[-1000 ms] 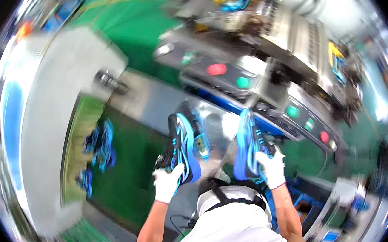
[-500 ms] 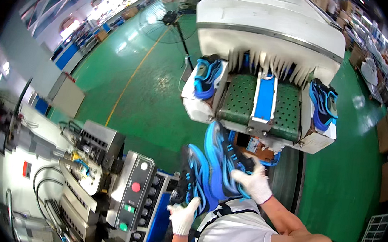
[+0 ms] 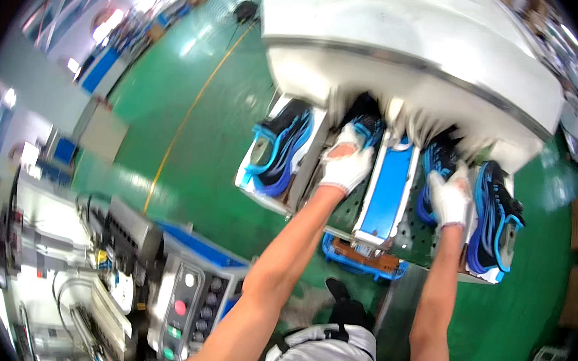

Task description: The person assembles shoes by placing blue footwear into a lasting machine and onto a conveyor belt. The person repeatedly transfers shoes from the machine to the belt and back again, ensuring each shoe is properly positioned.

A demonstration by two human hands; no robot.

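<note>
My left hand [image 3: 347, 163], in a white glove, grips the heel end of a black and blue sneaker [image 3: 367, 123]. That shoe lies on the left perforated belt, its toe partly under the strip curtain. With my gloved right hand [image 3: 451, 197] I hold a second such sneaker [image 3: 440, 154] on the right belt, its far end at the strips. Some of each hand's fingers are hidden against the shoes. Another sneaker [image 3: 279, 149] rests on the white ledge left of the belts, and one more sneaker [image 3: 494, 216] on the ledge to the right.
The large white machine [image 3: 412, 26] stands ahead, with a blue divider strip [image 3: 385, 199] between its belts. Below its front edge sits a blue crate [image 3: 331, 249]. At lower left are a control panel [image 3: 185, 309] with coloured buttons and other machinery [image 3: 105, 281].
Both hands have carried the two sneakers forward from near my body onto the belts, one on each side of the divider. My view has moved closer to the white machine.
</note>
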